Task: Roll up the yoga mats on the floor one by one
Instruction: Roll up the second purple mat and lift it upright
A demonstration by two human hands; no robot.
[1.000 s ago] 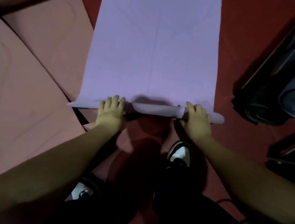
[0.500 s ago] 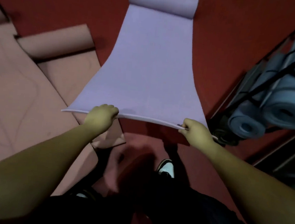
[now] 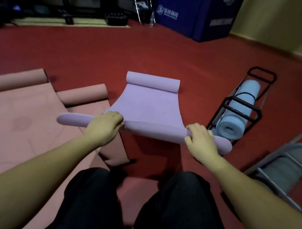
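A lilac yoga mat stretches away from me over the red floor. Its far end is curled into a roll. Its near end is lifted off the floor and folded over into a thick band. My left hand grips that near end left of its middle, fingers curled over the top. My right hand grips it near the right corner. Two pink mats lie on the floor to the left, a wide one and a narrower one, each with its far end curled.
A black wire rack at the right holds a rolled light-blue mat. A grey metal frame stands nearer on the right. A blue padded block and dark equipment line the far wall. My dark-trousered legs fill the bottom.
I have lifted the mat's near end off the floor, higher than before. The view has tilted up, so the mat's rolled far end and the room's back wall now show.
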